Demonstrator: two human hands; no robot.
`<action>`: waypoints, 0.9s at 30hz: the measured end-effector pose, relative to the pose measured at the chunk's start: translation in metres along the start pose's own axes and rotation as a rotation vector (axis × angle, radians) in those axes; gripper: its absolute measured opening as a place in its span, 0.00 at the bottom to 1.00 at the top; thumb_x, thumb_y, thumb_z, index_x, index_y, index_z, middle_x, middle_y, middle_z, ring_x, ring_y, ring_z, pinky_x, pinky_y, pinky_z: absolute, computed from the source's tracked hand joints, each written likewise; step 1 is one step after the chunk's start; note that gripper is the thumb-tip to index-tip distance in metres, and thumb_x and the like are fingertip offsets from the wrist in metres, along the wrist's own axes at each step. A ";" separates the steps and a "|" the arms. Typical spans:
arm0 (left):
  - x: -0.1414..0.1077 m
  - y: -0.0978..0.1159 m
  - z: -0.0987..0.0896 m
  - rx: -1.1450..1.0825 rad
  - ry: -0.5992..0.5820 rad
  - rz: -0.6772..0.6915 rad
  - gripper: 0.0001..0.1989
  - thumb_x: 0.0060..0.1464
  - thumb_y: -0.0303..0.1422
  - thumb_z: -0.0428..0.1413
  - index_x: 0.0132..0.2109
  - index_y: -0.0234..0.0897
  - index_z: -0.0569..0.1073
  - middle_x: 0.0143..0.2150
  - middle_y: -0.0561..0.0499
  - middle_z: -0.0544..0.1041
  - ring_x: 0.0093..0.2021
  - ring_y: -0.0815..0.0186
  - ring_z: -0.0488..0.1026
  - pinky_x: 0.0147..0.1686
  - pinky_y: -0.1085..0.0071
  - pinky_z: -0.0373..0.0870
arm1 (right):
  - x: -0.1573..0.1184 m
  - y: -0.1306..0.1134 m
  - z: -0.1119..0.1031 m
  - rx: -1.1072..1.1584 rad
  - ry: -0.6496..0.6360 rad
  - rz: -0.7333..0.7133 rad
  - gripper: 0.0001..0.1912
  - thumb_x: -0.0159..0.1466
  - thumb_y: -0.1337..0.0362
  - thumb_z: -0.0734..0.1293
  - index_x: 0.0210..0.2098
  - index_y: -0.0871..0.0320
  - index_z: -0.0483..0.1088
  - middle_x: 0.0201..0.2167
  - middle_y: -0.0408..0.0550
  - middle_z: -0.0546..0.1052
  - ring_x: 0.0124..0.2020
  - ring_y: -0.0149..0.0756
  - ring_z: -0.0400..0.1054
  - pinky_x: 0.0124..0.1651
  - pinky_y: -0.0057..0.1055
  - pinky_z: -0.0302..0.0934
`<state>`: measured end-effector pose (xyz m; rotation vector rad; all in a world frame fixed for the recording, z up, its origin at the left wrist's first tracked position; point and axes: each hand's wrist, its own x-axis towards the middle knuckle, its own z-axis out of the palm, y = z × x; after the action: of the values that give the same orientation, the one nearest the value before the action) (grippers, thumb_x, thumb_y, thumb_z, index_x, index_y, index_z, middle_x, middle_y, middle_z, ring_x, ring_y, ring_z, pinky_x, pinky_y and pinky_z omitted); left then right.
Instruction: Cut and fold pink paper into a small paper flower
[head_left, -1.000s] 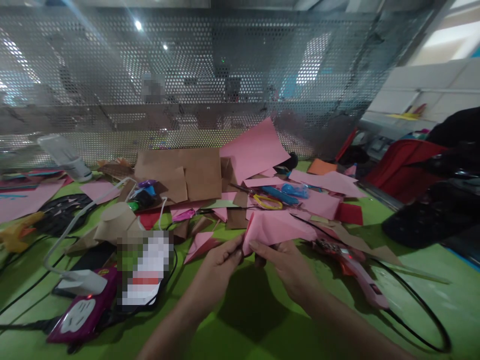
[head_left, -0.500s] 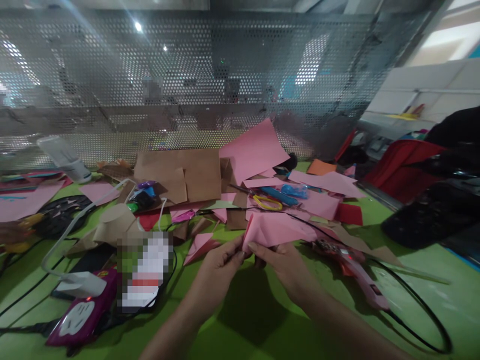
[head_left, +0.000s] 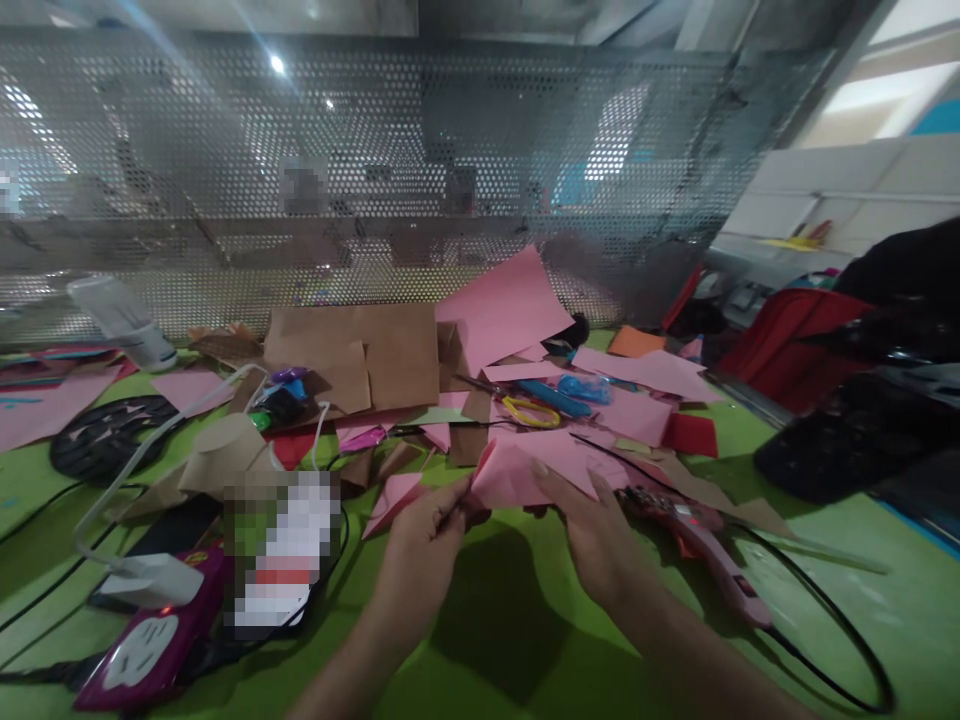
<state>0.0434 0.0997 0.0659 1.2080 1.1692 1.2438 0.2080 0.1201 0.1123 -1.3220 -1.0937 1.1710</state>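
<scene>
A folded piece of pink paper (head_left: 525,468) is held between my two hands above the green table. My left hand (head_left: 439,525) is closed on its left end, with the fingers bent at the fold. My right hand (head_left: 589,515) grips the paper further right, thumb on top and the other fingers hidden beneath. A small pink paper cone (head_left: 391,498) lies just left of my left hand. To the right of my right hand rests a pink hot tool with a cable (head_left: 731,580).
Behind the hands lie yellow-handled scissors (head_left: 531,411), a brown cardboard piece (head_left: 397,350) and a large pink sheet (head_left: 510,310). At the left are a purple power strip (head_left: 154,640), cables and a blurred-out phone (head_left: 285,560). A perforated metal screen (head_left: 360,130) stands behind.
My right hand has slid right along the pink paper, away from my left hand. My left hand has shifted slightly left, and the paper looks more spread out.
</scene>
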 end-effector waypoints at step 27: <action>-0.005 0.002 -0.010 0.495 0.049 0.296 0.20 0.59 0.25 0.48 0.54 0.39 0.75 0.49 0.47 0.80 0.48 0.59 0.77 0.49 0.62 0.72 | 0.029 0.016 -0.011 0.457 -0.270 0.104 0.07 0.51 0.61 0.76 0.28 0.56 0.78 0.29 0.44 0.81 0.32 0.38 0.74 0.38 0.32 0.66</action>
<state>0.0333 0.0949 0.0675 1.7764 1.4227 1.2396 0.2228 0.1460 0.0941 -0.8907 -0.8771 1.6005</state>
